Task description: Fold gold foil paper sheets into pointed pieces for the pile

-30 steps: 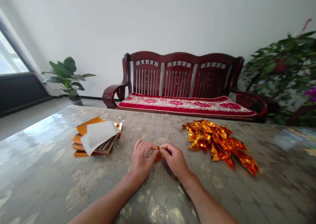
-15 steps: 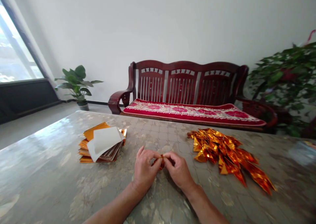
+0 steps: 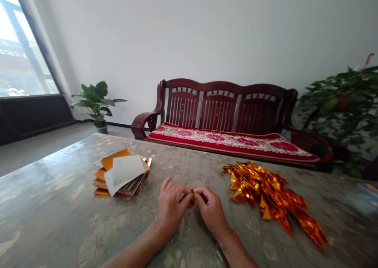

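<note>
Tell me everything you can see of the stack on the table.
The stack looks like thin paper sheets, some orange and shiny, some white. It lies flat but untidy, edges fanned out; white sheets lie askew on top, partly covering an orange sheet. It rests on the table, left of the left hand; neither hand touches it.

Glossy, crinkled foil pieces (image 3: 273, 193); polished wooden bench (image 3: 217, 107).
</note>
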